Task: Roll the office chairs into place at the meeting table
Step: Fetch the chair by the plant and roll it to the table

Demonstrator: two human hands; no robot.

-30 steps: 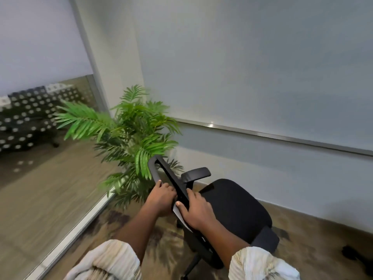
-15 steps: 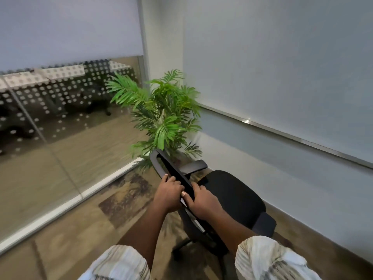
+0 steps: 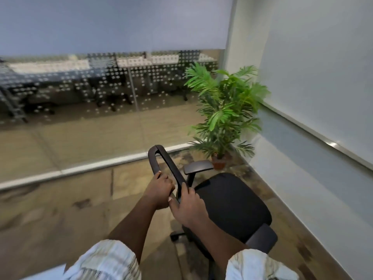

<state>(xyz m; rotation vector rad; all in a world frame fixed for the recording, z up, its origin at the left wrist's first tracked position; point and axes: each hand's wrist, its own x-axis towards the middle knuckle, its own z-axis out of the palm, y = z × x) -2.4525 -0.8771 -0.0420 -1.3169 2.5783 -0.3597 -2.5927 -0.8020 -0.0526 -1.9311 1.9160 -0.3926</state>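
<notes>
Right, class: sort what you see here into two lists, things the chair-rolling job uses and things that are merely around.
Used by the job:
office chair
left hand gripping its backrest frame
right hand gripping its backrest frame

Merely around:
potted palm
glass partition
roller blind

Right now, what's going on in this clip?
A person grips the backrest frame of a black office chair with both hands: the left hand on one side of the frame, the right hand on the other. The chair stands in a corner of the room, beside a potted plant and near a glass wall. No meeting table shows on this side of the glass, so the chair is not yet in place.
</notes>
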